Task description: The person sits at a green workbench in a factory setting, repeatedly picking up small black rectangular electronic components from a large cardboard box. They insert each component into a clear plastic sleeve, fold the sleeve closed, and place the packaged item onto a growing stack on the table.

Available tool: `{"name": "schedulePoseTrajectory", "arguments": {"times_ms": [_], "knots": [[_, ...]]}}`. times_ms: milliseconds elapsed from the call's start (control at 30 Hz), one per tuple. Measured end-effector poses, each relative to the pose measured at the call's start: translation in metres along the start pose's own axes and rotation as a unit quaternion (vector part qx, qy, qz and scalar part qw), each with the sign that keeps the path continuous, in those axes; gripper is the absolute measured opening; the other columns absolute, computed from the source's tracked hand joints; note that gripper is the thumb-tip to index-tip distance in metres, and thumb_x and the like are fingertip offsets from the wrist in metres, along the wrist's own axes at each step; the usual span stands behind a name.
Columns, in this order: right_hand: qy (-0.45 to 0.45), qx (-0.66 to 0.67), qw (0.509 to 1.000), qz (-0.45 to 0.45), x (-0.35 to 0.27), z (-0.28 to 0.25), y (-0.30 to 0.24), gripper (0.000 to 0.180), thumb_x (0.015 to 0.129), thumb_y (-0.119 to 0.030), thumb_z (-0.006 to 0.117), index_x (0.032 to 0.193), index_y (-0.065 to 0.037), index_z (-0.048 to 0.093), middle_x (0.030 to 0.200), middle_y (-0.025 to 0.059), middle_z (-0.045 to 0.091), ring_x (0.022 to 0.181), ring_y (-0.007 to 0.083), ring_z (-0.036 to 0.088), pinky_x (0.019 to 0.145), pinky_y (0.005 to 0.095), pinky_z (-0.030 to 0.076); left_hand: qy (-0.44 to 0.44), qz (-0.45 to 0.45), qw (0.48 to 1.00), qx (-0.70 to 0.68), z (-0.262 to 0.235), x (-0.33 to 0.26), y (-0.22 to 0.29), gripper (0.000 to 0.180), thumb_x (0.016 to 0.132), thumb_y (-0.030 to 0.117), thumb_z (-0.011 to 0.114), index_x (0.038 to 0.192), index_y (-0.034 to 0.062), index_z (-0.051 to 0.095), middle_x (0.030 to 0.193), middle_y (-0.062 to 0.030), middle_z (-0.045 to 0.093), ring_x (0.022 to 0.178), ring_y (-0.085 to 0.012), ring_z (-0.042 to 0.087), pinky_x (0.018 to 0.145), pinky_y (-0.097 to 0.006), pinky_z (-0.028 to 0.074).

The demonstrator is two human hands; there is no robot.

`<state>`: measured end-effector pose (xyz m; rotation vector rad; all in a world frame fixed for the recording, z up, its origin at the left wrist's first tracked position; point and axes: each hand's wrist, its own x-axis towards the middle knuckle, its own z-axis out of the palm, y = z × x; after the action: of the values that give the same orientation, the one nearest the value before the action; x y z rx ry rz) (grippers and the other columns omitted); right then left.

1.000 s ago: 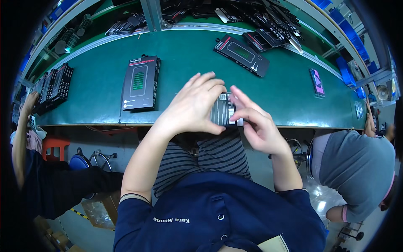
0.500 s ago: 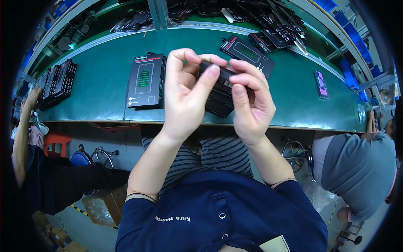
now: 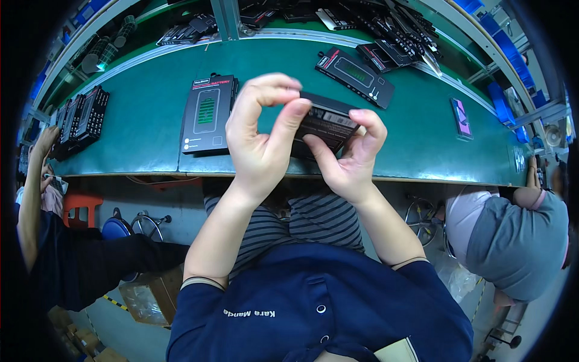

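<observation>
A small black cardboard box [image 3: 329, 125] with pale print and a label is held tilted above the near edge of the bench. Around its right end my right hand [image 3: 354, 163] is closed, thumb on the near face and fingers at the far corner. My left hand [image 3: 258, 136] pinches the box's upper left corner; its thumb touches the edge and its index finger is smeared by motion. Left of my hands lie black battery boxes [image 3: 208, 114] with a green battery picture, seemingly stacked. Beyond my right hand lies another such box [image 3: 354, 77], set at a slant.
Jumbled black boxes [image 3: 392, 30] are piled at the back right, behind a metal rail. A purple-screened phone [image 3: 462, 119] lies on the green bench [image 3: 422, 148] at right. At far left a co-worker's hand [image 3: 47, 142] is beside upright boxes [image 3: 81, 123]. Another person sits at right.
The box has turned, so its printed, labelled edge now shows. My right hand has shifted its grip lower, and my left fingers have lifted partly away from the top edge.
</observation>
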<state>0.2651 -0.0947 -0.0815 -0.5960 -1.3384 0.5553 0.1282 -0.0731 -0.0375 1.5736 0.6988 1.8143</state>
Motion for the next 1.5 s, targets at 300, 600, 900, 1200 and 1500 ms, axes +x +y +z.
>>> {"name": "schedulePoseTrajectory", "arguments": {"times_ms": [300, 600, 900, 1200, 1500], "knots": [[-0.338, -0.329, 0.875, -0.104, 0.040, -0.027, -0.009, 0.033, 0.075, -0.025, 0.080, 0.090, -0.002, 0.060, 0.134, 0.0181, 0.057, 0.125, 0.0391, 0.053, 0.104, 0.0542, 0.040, -0.014, -0.213, 0.969, 0.126, -0.064, 0.012, 0.014, 0.067, 0.089, -0.005, 0.060, 0.149, -0.0043, 0.032, 0.148, -0.0215, 0.043, 0.136, -0.0256, 0.044, 0.111, -0.035, 0.036], [-0.319, -0.359, 0.871, 0.107, 0.036, -0.092, -0.017, 0.039, 0.090, -0.031, 0.070, 0.121, -0.006, 0.065, 0.125, 0.0159, 0.065, 0.121, 0.0349, 0.056, 0.105, 0.0456, 0.042, -0.281, 0.079, 0.830, 0.476, -0.028, 0.001, 0.008, 0.052, 0.079, 0.021, 0.076, 0.125, 0.0040, 0.061, 0.139, -0.0214, 0.052, 0.131, -0.0414, 0.046, 0.111, -0.051, 0.035], [0.009, -0.816, 0.493, 0.303, 0.089, -0.381, 0.032, 0.057, 0.096, -0.061, 0.042, 0.146, -0.033, 0.046, 0.152, 0.0210, 0.040, 0.137, 0.0400, 0.042, 0.108, 0.0657, 0.030, -0.432, 0.041, 0.856, 0.281, 0.003, -0.016, 0.026, 0.042, 0.080, 0.027, 0.078, 0.115, 0.0072, 0.068, 0.113, -0.0144, 0.070, 0.106, -0.0297, 0.067, 0.097, -0.044, 0.049], [-0.074, -0.513, 0.832, 0.197, 0.035, -0.179, -0.013, 0.038, 0.062, -0.017, 0.077, 0.096, -0.005, 0.063, 0.112, 0.0117, 0.066, 0.105, 0.0277, 0.059, 0.092, 0.0352, 0.049, -0.420, 0.006, 0.815, 0.400, 0.002, -0.009, -0.015, 0.082, 0.078, 0.050, 0.075, 0.140, 0.0018, 0.051, 0.145, -0.0192, 0.050, 0.140, -0.0390, 0.040, 0.117, -0.049, 0.029], [-0.370, -0.307, 0.851, 0.214, 0.029, -0.130, -0.046, 0.073, 0.066, -0.012, 0.066, 0.138, -0.010, 0.050, 0.149, 0.0146, 0.046, 0.145, 0.0366, 0.034, 0.119, 0.0601, 0.013, -0.440, 0.050, 0.815, 0.373, 0.000, -0.002, -0.020, 0.085, 0.065, 0.045, 0.083, 0.133, 0.0017, 0.055, 0.139, -0.0192, 0.054, 0.135, -0.0360, 0.046, 0.116, -0.048, 0.031]]}}
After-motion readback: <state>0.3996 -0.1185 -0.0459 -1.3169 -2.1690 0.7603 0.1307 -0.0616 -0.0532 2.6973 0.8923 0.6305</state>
